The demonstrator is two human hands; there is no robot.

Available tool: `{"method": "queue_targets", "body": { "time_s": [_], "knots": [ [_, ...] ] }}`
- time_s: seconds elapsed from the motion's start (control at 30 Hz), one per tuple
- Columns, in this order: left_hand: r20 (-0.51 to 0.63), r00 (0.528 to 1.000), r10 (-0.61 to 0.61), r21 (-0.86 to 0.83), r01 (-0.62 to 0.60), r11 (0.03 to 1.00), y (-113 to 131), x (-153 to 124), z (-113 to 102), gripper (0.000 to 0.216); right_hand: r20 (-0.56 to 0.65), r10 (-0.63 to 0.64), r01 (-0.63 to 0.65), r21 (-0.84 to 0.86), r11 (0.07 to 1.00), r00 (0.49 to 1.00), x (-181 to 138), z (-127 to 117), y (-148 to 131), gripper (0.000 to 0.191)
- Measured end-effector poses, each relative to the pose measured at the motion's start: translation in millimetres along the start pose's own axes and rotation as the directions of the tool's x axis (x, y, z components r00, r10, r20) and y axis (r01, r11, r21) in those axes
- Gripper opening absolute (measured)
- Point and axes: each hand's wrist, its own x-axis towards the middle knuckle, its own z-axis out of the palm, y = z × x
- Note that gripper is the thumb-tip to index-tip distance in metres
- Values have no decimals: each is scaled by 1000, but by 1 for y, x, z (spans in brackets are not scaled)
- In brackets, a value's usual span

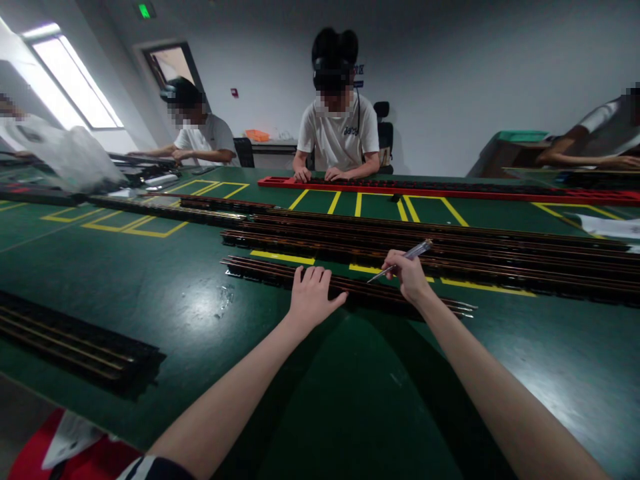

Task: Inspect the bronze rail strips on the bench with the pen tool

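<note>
Across the strip nearest me, a long black rail with copper-coloured bars [260, 268], my left hand [311, 299] lies with its fingers spread and thumb stretched to the right. It presses on the strip without wrapping round it. My right hand [410, 279] is closed round a thin screwdriver with a clear handle [419, 249]. The screwdriver slants down to the left, its tip at or just above the same strip; contact cannot be made out. Just beyond, several similar long strips [475, 257] lie side by side.
More dark strips [70, 337] lie at the left front of the green table [200, 373]. Yellow tape outlines [157, 233] mark its surface. Opposite, a co-worker in a white shirt [337, 137] works at a long red tray [550, 192]. A plastic bag [83, 160] sits at far left.
</note>
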Motion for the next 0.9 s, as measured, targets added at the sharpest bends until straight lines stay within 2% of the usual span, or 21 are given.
{"method": "queue_targets", "body": {
  "time_s": [0.57,0.9],
  "knots": [
    [-31,1000,-4,-66,2,998,0,0,1,45,25,-58,61,-158,985,998,-5,7,-9,17],
    [-77,994,78,-74,-83,994,-1,0,4,43,47,-54,62,-177,982,997,-4,6,-8,18]
  ]
}}
